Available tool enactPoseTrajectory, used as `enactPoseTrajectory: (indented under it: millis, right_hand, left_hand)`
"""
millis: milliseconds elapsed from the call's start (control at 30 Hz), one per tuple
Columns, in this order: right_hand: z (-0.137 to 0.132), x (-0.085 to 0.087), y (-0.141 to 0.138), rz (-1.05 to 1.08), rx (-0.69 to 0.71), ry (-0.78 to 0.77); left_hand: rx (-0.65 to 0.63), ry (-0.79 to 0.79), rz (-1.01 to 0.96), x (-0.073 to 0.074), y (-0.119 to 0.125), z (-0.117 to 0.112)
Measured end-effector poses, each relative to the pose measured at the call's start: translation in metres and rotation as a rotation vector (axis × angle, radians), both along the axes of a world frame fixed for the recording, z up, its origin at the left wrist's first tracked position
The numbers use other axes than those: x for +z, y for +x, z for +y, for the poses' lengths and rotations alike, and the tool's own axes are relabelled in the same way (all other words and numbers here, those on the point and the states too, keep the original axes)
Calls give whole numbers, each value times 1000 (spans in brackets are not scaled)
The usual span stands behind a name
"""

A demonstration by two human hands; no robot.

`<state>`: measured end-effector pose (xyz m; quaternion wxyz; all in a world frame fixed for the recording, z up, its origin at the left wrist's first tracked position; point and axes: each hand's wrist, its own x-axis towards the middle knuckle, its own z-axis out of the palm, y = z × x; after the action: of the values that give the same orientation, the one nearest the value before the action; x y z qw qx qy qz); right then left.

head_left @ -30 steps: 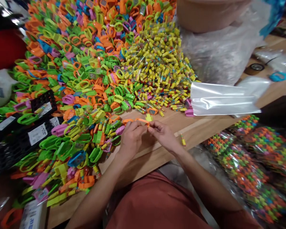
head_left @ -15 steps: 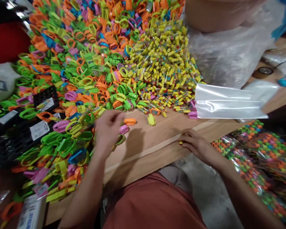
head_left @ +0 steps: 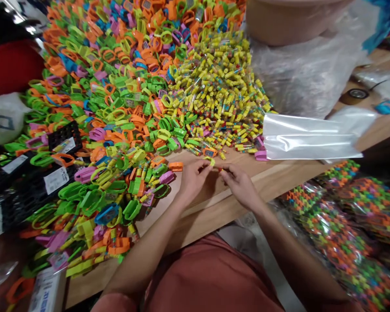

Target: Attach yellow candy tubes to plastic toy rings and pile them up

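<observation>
My left hand [head_left: 193,178] is closed at the wooden table's front, its fingertips pinching a yellow toy watch [head_left: 211,161]. My right hand [head_left: 239,184] faces it from the right, its fingers pinched round a small tube [head_left: 220,169] with a reddish end; most of that tube is hidden. The two sets of fingertips are close together, a small gap between them. Just left of my left hand lies an orange toy watch [head_left: 175,166], and beside that a pink one [head_left: 167,177]. Beyond both hands spreads a heap of small yellow-capped tubes [head_left: 221,86].
A large heap of coloured toy watches [head_left: 117,86] covers the back and left. Clear plastic bags [head_left: 312,138] lie at the right, near a tub [head_left: 295,21]. Black crates [head_left: 29,177] stand left. Filled bags [head_left: 338,225] sit below the table's right edge.
My left hand has moved right from beside the toy watches and picked up the yellow watch. My right hand has come left with the small tube, so both hands now nearly meet.
</observation>
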<state>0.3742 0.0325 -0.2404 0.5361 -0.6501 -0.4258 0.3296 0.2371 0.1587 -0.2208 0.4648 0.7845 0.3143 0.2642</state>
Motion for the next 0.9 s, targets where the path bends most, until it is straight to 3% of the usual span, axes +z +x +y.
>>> enactPoseTrajectory:
  millis: [200, 400, 600, 900]
  right_hand:
    - [11, 18, -10, 282, 12, 36]
    - [9, 19, -12, 373, 18, 83]
    - [4, 17, -9, 407, 42, 43]
    - [0, 13, -6, 429, 80, 4]
  left_hand:
    - [-51, 352, -52, 7, -14, -16]
    - [-60, 606, 19, 9, -19, -16]
    - [-83, 723, 42, 14, -19, -15]
    - [-127, 724, 185, 22, -20, -15]
